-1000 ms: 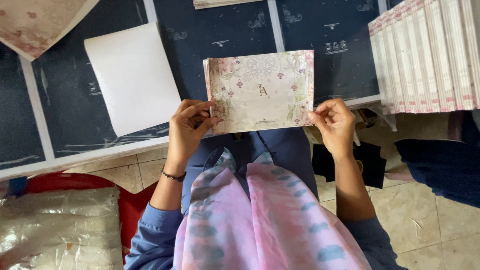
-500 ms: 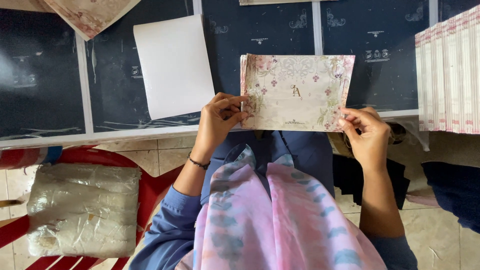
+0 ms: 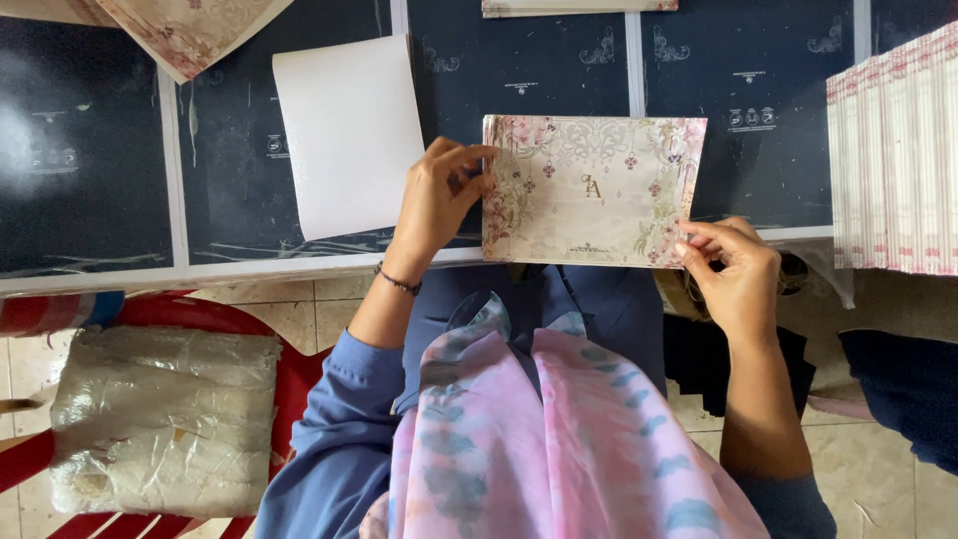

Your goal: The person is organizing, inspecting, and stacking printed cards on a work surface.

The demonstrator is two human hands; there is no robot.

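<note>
A floral card [image 3: 589, 190], cream with pink flowers and a small gold mark in its middle, lies flat at the near edge of the dark printed work surface [image 3: 90, 180]. My left hand [image 3: 439, 195] pinches the card's left edge between thumb and fingers. My right hand [image 3: 733, 265] grips its lower right corner. A dark bracelet sits on my left wrist. Blue sleeves and a pink-and-blue scarf fill the lower middle of the view.
A blank white sheet [image 3: 344, 135] lies left of the card. A row of pink-striped cards [image 3: 893, 160] stands at the right. More floral paper [image 3: 190, 30] is at the top left. A plastic-wrapped bundle [image 3: 160, 419] rests on a red chair [image 3: 299, 369] over tiled floor.
The view has shifted, so everything sits further right in frame. My left hand has slid up the card's left edge; my right hand stays at the lower right corner.
</note>
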